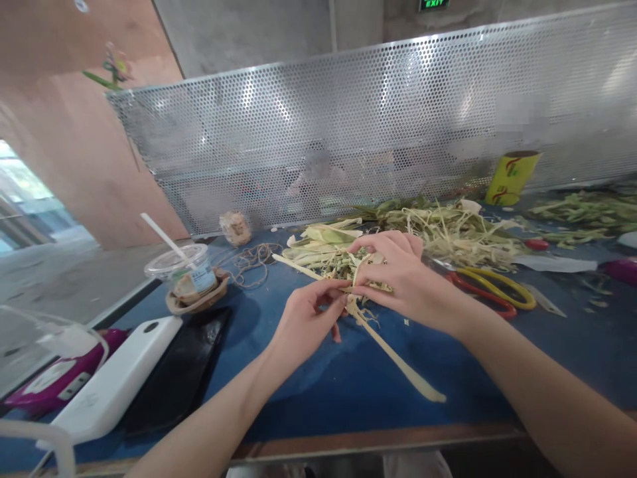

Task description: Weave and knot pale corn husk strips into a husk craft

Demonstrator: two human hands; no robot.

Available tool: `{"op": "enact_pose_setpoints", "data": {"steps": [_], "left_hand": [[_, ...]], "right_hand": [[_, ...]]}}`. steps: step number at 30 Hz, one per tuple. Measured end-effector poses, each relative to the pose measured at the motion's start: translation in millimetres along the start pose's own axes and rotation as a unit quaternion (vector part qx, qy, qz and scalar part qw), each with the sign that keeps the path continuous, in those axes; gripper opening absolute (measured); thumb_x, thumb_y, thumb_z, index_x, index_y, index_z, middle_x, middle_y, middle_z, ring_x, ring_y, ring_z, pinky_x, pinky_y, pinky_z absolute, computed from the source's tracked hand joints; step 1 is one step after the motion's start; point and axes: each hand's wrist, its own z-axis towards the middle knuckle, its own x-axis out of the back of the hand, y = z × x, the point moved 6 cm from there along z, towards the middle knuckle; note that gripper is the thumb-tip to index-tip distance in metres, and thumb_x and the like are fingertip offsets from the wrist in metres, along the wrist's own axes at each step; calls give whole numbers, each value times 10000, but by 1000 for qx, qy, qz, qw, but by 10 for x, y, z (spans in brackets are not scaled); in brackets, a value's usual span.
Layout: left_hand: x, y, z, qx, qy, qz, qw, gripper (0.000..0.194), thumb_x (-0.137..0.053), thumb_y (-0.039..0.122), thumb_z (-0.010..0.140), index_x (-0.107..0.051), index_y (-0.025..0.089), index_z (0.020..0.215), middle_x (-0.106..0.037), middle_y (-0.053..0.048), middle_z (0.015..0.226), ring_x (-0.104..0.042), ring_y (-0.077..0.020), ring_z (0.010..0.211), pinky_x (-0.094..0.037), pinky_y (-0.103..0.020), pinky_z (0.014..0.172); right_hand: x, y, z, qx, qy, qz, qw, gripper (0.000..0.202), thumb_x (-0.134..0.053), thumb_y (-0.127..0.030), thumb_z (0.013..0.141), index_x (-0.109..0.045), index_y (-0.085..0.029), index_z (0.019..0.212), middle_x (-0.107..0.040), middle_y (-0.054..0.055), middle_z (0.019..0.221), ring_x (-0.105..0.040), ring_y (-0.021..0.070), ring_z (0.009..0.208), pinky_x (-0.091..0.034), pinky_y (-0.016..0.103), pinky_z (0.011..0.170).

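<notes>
Over the middle of the table, my left hand (314, 311) and my right hand (398, 275) come together, fingertips nearly touching. Both pinch a small bunch of pale, dry plant strips that looks like corn husk. One long flat husk strip (398, 358) trails from the bunch toward the table's front right. Fingers hide the exact point of grip. Just beyond my hands lie loose pale green husks (323, 238), with a larger heap of shredded husk (448, 229) behind and to the right. Scissors (490, 289) with yellow and red handles rest right of my right hand.
A perforated metal screen (318, 126) borders the blue table's back. To the left are a plastic cup with a straw (186, 272), tangled twine (256, 262), a white power bank (114, 378), a black flat object (176, 375) and a purple power strip (64, 382). A yellow tube (511, 178) stands back right.
</notes>
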Motion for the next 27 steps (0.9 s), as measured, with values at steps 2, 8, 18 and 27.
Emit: {"op": "enact_pose_setpoints", "data": {"steps": [2, 8, 18, 27], "left_hand": [[6, 7, -4, -5, 6, 5, 1000, 284, -535, 258, 743, -584, 114, 983, -513, 17, 638, -506, -75, 432, -480, -209, 365], [44, 50, -45, -37, 37, 41, 998, 281, -498, 246, 770, -585, 161, 1024, -570, 2, 705, -489, -50, 373, -465, -200, 384], [132, 182, -111, -169, 100, 148, 969, 341, -539, 124, 696, -637, 205, 1012, -639, -49, 871, -610, -136, 685, -525, -207, 535], [169, 225, -105, -177, 107, 143, 968, 234, -622, 218, 696, -674, 229, 924, -659, -41, 871, -598, -116, 597, -521, -202, 495]], "right_hand": [[-1, 0, -1, -3, 1, -7, 1000, 204, -493, -286, 836, -625, -211, 700, -481, 44, 1164, -389, 226, 1067, -252, 398, 845], [-2, 14, -9, -20, 8, 17, 1000, 185, -501, -286, 831, -616, -211, 707, -478, 47, 1157, -380, 230, 1071, -265, 407, 844], [29, 41, -4, -40, 10, 78, 996, 184, -490, -292, 836, -606, -223, 712, -424, 27, 1222, -344, 236, 1103, -287, 428, 874], [7, 100, -9, -72, 48, 59, 995, 173, -502, -284, 829, -597, -214, 702, -407, 39, 1251, -320, 266, 1126, -250, 471, 861]]}}
